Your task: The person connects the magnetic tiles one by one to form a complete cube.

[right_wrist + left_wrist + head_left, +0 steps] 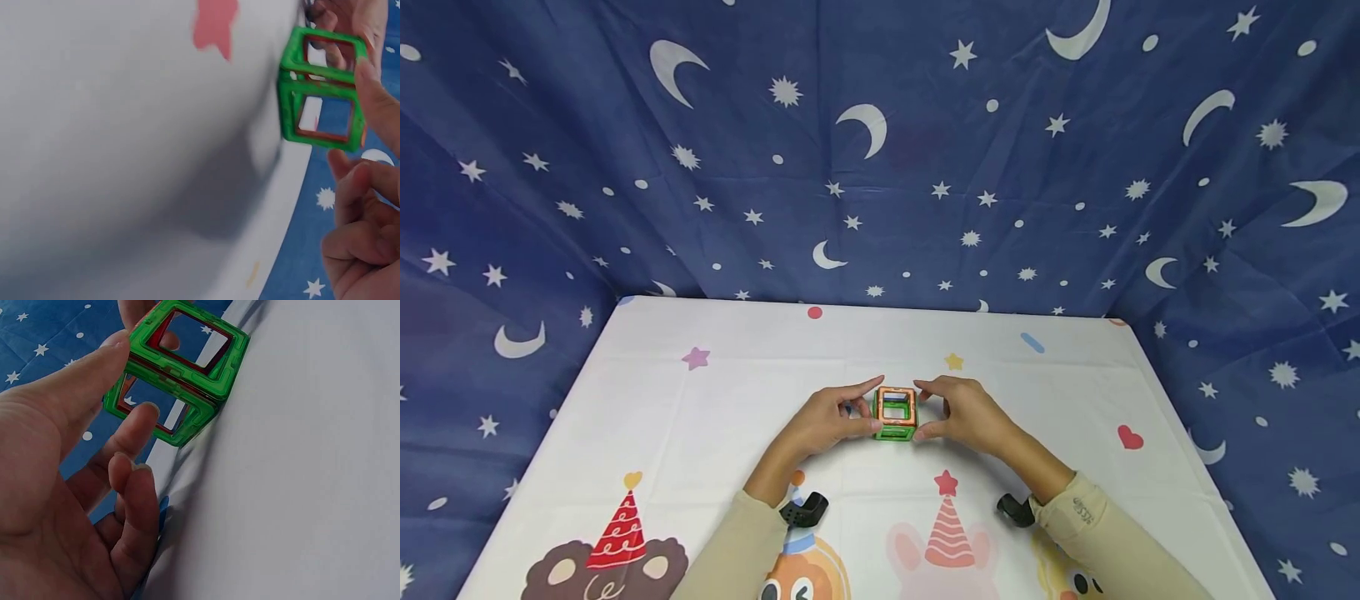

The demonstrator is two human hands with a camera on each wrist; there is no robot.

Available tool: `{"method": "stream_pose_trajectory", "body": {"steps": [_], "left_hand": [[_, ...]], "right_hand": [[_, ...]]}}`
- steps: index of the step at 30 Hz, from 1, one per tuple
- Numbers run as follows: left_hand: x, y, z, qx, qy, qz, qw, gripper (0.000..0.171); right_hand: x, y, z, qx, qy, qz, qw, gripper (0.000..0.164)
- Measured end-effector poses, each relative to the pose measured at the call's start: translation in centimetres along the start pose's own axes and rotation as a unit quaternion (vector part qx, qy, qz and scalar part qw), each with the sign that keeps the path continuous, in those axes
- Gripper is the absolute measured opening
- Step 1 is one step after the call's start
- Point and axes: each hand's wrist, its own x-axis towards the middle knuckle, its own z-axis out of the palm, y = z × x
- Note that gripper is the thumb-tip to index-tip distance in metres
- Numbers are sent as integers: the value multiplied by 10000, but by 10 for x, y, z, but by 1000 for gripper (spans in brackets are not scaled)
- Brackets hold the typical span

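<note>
A small cube of magnetic tiles (pixel 895 434) stands on the white tablecloth, with green frames at its sides and an orange frame (pixel 897 422) on top. My left hand (pixel 823 423) holds it from the left, thumb at the front corner and forefinger reaching toward the back. From the other side my right hand (pixel 968 414) grips it, its thumb at the front right corner. In the left wrist view the thumb (pixel 103 365) lies against a green edge of the cube. The right wrist view shows the right thumb (pixel 375 97) over the cube's edge, other fingers curled below.
The white cloth (pixel 760 333) has printed stars, a heart and party-hat animals. A blue curtain (pixel 880 217) with moons and stars surrounds the back and sides. Black wrist cameras (pixel 805 510) sit near both sleeves.
</note>
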Motion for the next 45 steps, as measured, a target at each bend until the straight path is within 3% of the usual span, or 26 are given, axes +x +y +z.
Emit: {"method": "stream_pose_trajectory", "body": {"steps": [7,17,26,45], "left_hand": [[-1,0,0,201,-74,40,9998,64],[-3,7,0,852,-182,236,9959,61],[-4,6,0,773,-109,200,9968,73],[-4,5,3,725,19,179,9972,74]], "right_hand": [[-4,-3,11,-186,265,-163,9993,73],[-8,-3,14,-198,421,-231,9987,69],[-8,4,12,477,345,-115,9982,75],[-5,8,16,369,484,-98,9981,66]]}}
